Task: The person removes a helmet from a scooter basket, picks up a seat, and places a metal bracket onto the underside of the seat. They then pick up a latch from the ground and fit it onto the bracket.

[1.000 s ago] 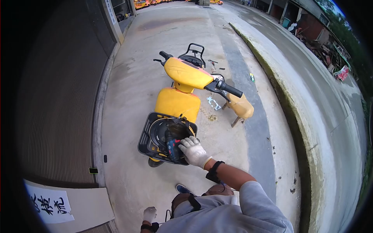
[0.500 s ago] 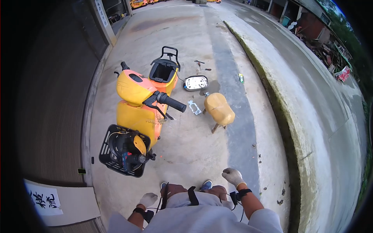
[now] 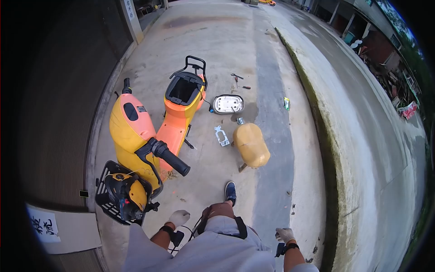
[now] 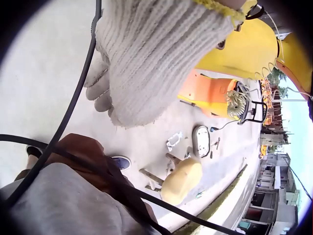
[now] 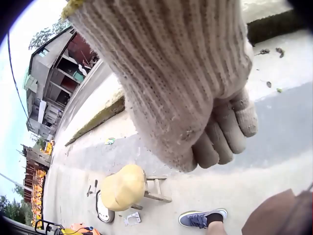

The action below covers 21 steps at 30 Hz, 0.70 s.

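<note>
Head view: scooter (image 3: 141, 129) stands ahead of hands (image 3: 180, 218), nearer the left

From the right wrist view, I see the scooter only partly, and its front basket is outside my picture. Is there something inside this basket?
Observer: Yes, the head view shows yellow and black things inside the front basket.
Operator: Thank you. And the rear compartment, is it covered?
Observer: No, in the head view its top is open.
</note>
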Motion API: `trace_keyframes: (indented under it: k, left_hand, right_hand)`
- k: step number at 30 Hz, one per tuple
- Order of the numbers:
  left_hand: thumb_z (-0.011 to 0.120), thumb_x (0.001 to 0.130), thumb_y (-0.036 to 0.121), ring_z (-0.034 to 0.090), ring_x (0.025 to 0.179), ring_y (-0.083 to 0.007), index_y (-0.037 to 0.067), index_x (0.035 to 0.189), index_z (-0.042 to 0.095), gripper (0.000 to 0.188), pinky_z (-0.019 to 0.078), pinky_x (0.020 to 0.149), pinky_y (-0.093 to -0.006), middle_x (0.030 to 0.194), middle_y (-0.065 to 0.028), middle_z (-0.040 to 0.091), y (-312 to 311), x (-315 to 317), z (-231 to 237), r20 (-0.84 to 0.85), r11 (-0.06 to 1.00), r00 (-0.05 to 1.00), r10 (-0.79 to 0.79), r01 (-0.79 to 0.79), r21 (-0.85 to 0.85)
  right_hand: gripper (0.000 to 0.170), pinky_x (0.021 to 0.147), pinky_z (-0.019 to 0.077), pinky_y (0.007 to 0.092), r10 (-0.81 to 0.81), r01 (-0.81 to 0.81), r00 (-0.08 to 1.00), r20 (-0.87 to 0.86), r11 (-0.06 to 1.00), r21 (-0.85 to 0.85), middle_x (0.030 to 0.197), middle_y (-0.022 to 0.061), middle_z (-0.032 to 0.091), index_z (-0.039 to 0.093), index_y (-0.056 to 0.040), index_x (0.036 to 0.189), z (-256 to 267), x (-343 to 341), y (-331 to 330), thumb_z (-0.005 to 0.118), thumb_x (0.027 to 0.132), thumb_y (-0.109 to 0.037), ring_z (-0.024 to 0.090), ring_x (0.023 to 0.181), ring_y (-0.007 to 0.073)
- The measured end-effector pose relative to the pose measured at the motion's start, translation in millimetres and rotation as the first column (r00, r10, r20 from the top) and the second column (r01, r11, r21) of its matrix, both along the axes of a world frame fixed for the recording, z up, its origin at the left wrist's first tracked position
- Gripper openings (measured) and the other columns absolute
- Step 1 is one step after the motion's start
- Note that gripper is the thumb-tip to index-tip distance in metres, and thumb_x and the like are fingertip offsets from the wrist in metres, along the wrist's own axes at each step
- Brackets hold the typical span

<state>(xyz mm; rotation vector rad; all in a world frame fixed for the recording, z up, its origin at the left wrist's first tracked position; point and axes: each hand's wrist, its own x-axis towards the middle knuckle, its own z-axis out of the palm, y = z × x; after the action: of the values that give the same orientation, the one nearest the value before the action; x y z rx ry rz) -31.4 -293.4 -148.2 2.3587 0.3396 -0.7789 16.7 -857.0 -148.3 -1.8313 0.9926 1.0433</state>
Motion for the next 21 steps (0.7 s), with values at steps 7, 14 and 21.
trace_keyframes:
  k: [7,14,21]
  left_hand:
    - [0.054,0.088,0.031,0.068,0.097,-0.0323,0.004,0.105,0.073,0.037,0.0526,0.088,-0.0413,0.102,-0.0173,0.072,-34.2,92.3,-35.6,-0.095,0.950,0.959,0.267,-0.279,-0.142]
    - [0.052,0.090,0.025,0.070,0.074,-0.0212,0.001,0.105,0.071,0.034,0.0554,0.070,-0.0344,0.089,-0.0137,0.072,-68.0,133.4,-8.6,-0.097,0.773,0.825,0.557,-0.558,-0.302]
    - [0.055,0.091,0.022,0.064,0.067,-0.0147,0.002,0.103,0.069,0.027,0.0525,0.060,-0.0284,0.080,-0.0064,0.068,-117.8,115.2,-1.6,-0.180,0.518,0.565,0.805,-0.818,-0.251]
  right_hand:
    - [0.028,0.050,0.0525,0.0351,-0.060,0.063,0.997,0.046,0.996,-0.064,0.068,0.0108,0.066,0.066,0.0010,0.076,30.2,89.2,-34.2,0.067,0.084,-0.026,0.063,0.054,0.0213]
    - [0.038,0.050,0.0487,0.0356,0.385,-0.331,0.882,0.270,0.916,-0.224,0.057,0.0112,0.062,0.065,0.0012,0.065,20.7,236.2,-39.7,0.067,0.082,-0.032,0.061,0.051,0.0214]
    - [0.042,0.054,0.0436,0.0427,0.759,-0.723,0.264,0.595,0.564,-0.398,0.060,0.0207,0.054,0.060,-0.0006,0.064,125.1,419.3,51.4,0.065,0.086,-0.036,0.055,0.053,0.0324]
